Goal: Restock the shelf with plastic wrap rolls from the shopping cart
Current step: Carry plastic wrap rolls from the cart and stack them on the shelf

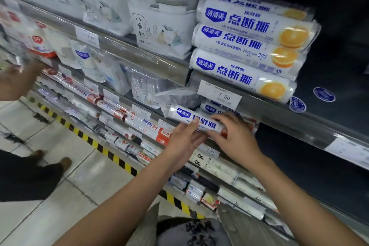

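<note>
A white plastic wrap roll [180, 113] with blue lettering lies across the front edge of the middle shelf [283, 120], held between both hands. My left hand [182, 142] supports it from below with the thumb on its front. My right hand [233, 136] grips its right end. Just behind it, more rolls of the same kind [211, 108] lie under the price tag. On the shelf above sits a stack of larger rolls [251, 46] with orange pictures. The shopping cart is out of view.
Another person's hand [18, 80] reaches into the shelves at the left, and their feet [52, 159] stand on the tiled floor. Cup packs [161, 32] fill the upper shelf. Lower shelves hold many boxed rolls [139, 124]. Yellow-black tape [99, 147] marks the floor edge.
</note>
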